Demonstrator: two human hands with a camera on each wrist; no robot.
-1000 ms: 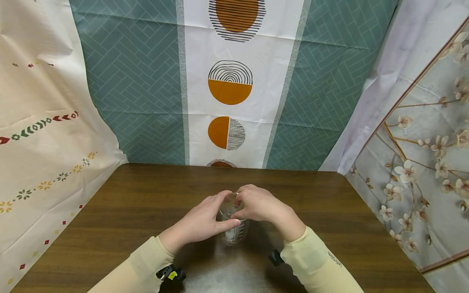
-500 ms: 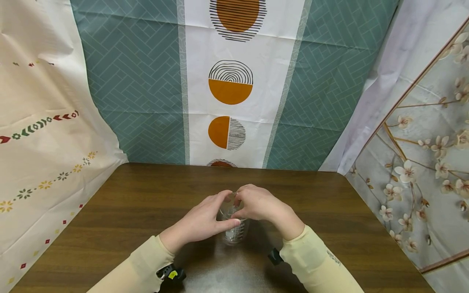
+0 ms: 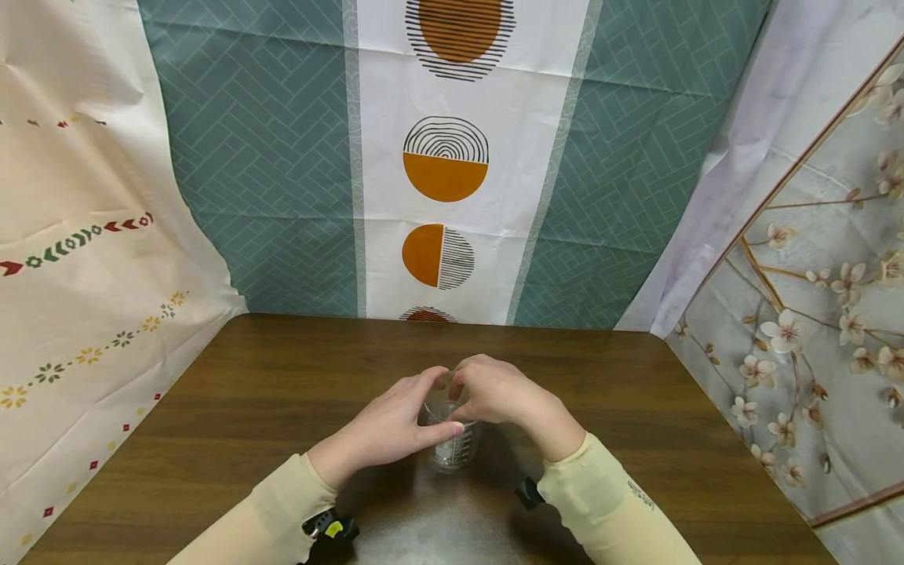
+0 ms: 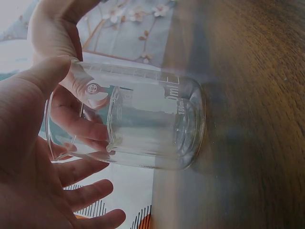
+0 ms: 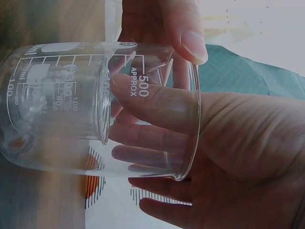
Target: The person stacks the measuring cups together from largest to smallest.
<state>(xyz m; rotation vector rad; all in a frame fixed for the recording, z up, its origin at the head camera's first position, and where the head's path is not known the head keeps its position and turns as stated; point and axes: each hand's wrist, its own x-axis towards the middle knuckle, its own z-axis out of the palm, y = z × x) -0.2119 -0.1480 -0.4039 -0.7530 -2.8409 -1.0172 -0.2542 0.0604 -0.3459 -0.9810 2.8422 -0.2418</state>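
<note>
A large clear glass beaker (image 3: pixel 452 453) stands upright on the wooden table, its white scale marked to 500 in the right wrist view. Inside it sits smaller nested glassware, its outer piece a smaller beaker (image 4: pixel 147 119) with printed marks. My left hand (image 3: pixel 387 428) holds the large beaker at its rim from the left, thumb on the near side. From above, my right hand (image 3: pixel 504 399) reaches into the mouth. Its thumb (image 5: pixel 152 107) and several fingers lie inside the large beaker, fingertips close to the smaller beaker's rim, without a visible grip on it.
The brown wooden table (image 3: pixel 297 377) runs back to a patterned curtain (image 3: pixel 282 196). Printed cloths hang along the left (image 3: pixel 92 235) and right (image 3: pixel 798 314) sides. Dark wrist straps (image 3: pixel 328 524) sit at both sleeves.
The smaller beaker has settled lower inside the large one, away from my right fingertips. My left hand keeps its place, and my right hand has barely shifted.
</note>
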